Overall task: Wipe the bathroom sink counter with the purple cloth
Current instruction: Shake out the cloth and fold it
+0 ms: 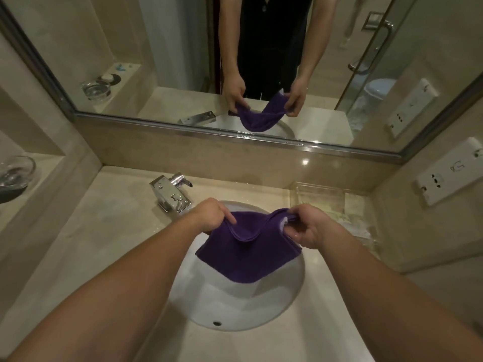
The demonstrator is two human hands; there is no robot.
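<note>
A purple cloth hangs over the white sink basin, held up by both hands. My left hand grips its upper left edge and my right hand pinches its upper right corner, where a white label shows. The cloth's top edge sags in a fold between the hands. The beige stone counter surrounds the basin.
A chrome faucet stands at the back left of the basin. A clear plastic tray sits on the counter at the back right. A glass dish rests on the left ledge. A wall socket is on the right. The mirror spans the back wall.
</note>
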